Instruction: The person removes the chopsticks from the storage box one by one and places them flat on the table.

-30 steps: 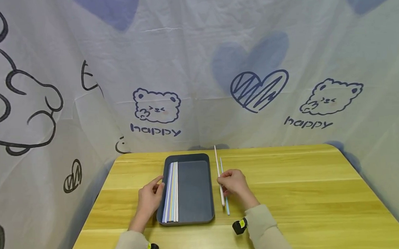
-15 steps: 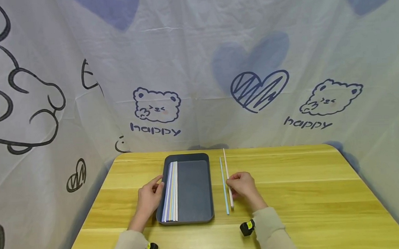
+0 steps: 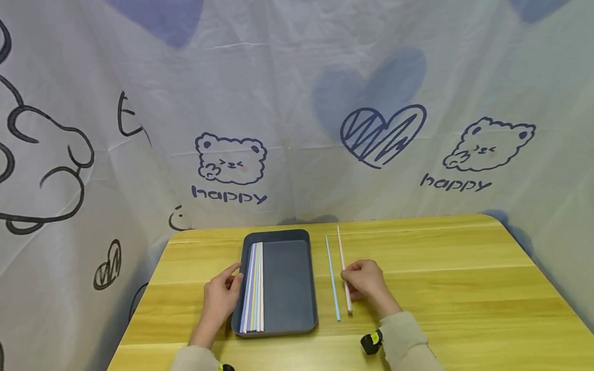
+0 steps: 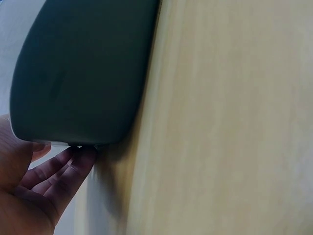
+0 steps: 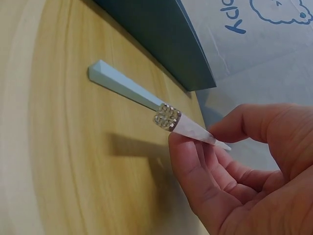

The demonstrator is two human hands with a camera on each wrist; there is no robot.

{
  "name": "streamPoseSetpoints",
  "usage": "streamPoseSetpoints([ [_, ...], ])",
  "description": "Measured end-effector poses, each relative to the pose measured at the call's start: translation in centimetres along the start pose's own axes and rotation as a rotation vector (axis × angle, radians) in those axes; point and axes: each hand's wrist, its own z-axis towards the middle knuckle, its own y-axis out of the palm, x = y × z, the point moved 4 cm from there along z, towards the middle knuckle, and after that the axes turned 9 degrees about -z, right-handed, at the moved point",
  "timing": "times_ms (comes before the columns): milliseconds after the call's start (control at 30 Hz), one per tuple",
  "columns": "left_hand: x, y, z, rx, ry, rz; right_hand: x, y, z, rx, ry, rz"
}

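My right hand (image 3: 367,281) pinches a pale pink chopstick (image 3: 343,249) between thumb and fingers. The chopstick's thick end, glittery at the tip (image 5: 167,117), points toward me in the right wrist view. To its left on the table lies a light blue chopstick (image 3: 332,277), nearly parallel to it. My left hand (image 3: 219,300) touches the left side of a dark grey tray (image 3: 314,294) with extended fingers (image 4: 73,178). Inside the tray, along its left wall, several chopsticks (image 3: 253,288) in white, purple, yellow and blue lie side by side.
The tray stands on a yellow wooden table (image 3: 453,289), left of the loose chopstick. Behind the table's far edge hangs a printed curtain (image 3: 296,169), which also covers the left and right sides.
My right hand has moved right and slightly nearer with the pink chopstick, carrying it from the left of the blue chopstick to its right. The left hand has stayed at the tray.
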Motion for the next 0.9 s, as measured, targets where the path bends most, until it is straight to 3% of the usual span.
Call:
streamPoseSetpoints([
  [367, -0.6, 0.04, 0.02, -0.004, 0.029, -0.018, 0.6, -0.27, -0.18, 0.017, -0.006, -0.03],
  [900, -0.23, 0.01, -0.11, -0.002, 0.034, -0.003, 0.85, -0.29, 0.03, 0.077, -0.033, -0.146],
])
